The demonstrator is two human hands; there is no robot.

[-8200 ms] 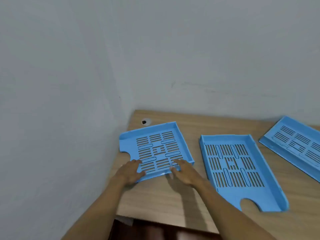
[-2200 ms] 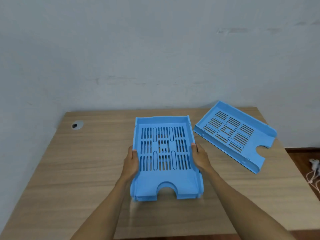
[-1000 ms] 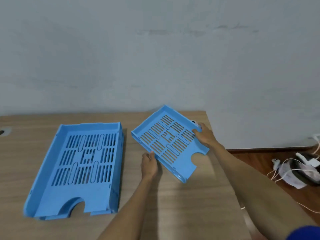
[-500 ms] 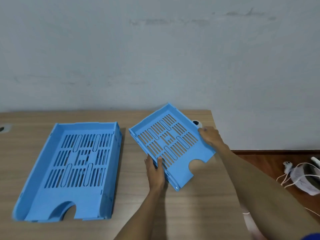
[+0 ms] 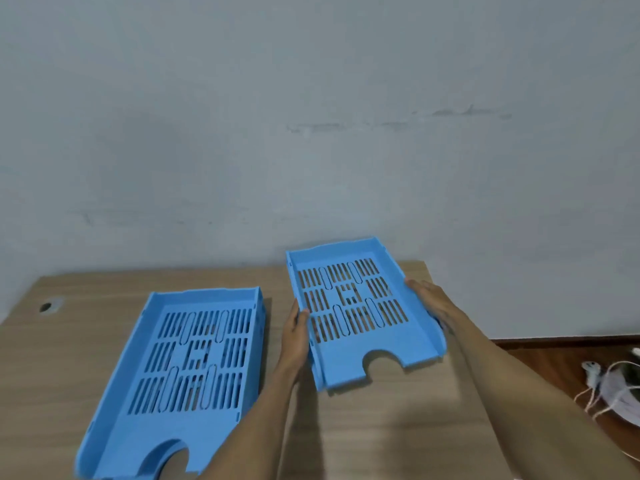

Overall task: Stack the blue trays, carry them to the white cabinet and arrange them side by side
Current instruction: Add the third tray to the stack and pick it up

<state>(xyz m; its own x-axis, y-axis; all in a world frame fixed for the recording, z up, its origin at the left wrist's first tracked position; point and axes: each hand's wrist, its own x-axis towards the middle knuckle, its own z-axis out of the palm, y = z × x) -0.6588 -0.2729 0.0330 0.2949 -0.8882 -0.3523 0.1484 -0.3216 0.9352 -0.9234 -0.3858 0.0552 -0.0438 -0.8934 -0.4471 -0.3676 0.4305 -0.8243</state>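
A single blue slotted tray (image 5: 360, 303) is lifted above the right part of the wooden table (image 5: 381, 427), its notched end toward me. My left hand (image 5: 295, 329) grips its left wall and my right hand (image 5: 431, 299) grips its right wall. On the table to the left lies a stack of two blue trays (image 5: 187, 368), nested, notch toward me. The held tray is apart from the stack, with my left hand between them. No white cabinet is in view.
A grey wall rises right behind the table. A cable hole (image 5: 48, 305) sits at the table's back left. Beyond the table's right edge, white cables and a plug (image 5: 609, 382) lie on the dark wooden floor.
The right tray has been lifted off the table and turned from a diagonal pose to nearly square with the stack. Both hands stay on its side walls.
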